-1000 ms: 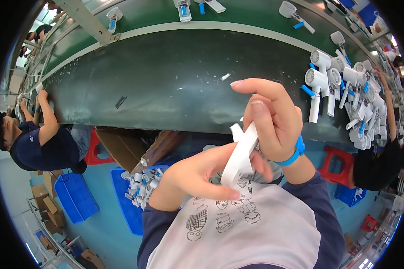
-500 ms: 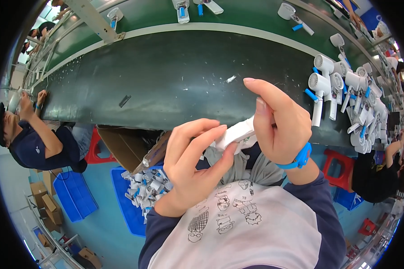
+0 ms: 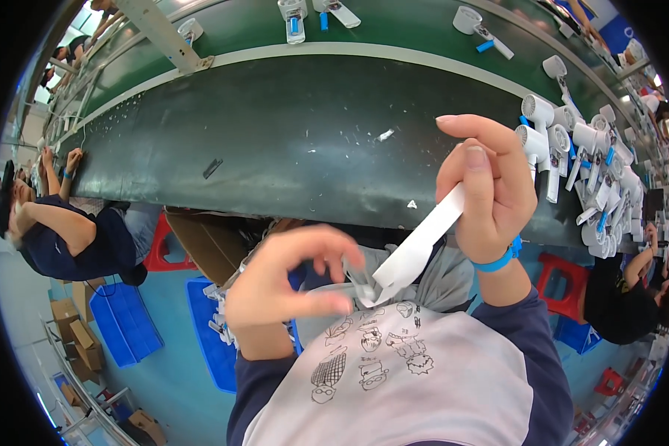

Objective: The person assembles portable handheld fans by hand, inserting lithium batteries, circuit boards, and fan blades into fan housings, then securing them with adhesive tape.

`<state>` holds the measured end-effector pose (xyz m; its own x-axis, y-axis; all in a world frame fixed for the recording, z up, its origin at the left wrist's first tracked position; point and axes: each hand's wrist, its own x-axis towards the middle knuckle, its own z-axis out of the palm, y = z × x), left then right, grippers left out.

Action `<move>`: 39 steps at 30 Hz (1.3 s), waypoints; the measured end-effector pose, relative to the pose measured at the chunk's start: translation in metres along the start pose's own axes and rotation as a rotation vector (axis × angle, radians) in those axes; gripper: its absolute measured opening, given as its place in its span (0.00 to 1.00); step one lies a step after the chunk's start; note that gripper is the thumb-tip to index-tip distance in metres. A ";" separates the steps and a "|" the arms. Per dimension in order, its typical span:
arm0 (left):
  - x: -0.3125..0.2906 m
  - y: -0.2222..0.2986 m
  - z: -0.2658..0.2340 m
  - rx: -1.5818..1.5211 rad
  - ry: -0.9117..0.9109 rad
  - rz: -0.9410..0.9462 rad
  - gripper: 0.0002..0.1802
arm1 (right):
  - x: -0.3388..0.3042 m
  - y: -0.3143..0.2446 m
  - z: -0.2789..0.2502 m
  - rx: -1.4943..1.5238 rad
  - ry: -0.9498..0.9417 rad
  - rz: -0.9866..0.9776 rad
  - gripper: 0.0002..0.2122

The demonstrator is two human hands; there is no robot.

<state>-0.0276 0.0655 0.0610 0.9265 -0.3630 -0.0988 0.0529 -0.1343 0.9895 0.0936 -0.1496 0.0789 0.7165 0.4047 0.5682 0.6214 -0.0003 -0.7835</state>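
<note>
A long white plastic piece (image 3: 422,249), shaped like a fan handle, slants down from my right hand (image 3: 494,189) over my lap. The thumb and bent fingers of that hand pinch its upper end. At the piece's lower end is a pale, partly see-through part (image 3: 362,286), too blurred to name. My left hand (image 3: 275,279), smeared by motion, is to the left of that end with thumb and fingers apart and nothing visible between them.
White handheld fans (image 3: 591,149) with blue cylinders are heaped on the right of the dark worktop (image 3: 275,126). More fans (image 3: 293,22) lie on the green belt beyond. Near my left are a cardboard box (image 3: 208,241) and a blue bin (image 3: 208,342). Another person (image 3: 63,230) sits at the left.
My left hand has come off the white piece and moved left, its fingers spreading. My right hand has shifted right, and the piece is now seen lengthwise, tilting downward.
</note>
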 end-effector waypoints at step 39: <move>0.021 -0.037 0.049 -0.845 0.202 -0.156 0.12 | -0.044 0.094 -0.038 -0.652 -0.444 0.284 0.31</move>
<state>-0.0281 0.0176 0.0169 0.9295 -0.2169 -0.2982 0.3683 0.5868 0.7212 0.1329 -0.2024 -0.0101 0.7669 0.6318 0.1125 0.5926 -0.6300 -0.5018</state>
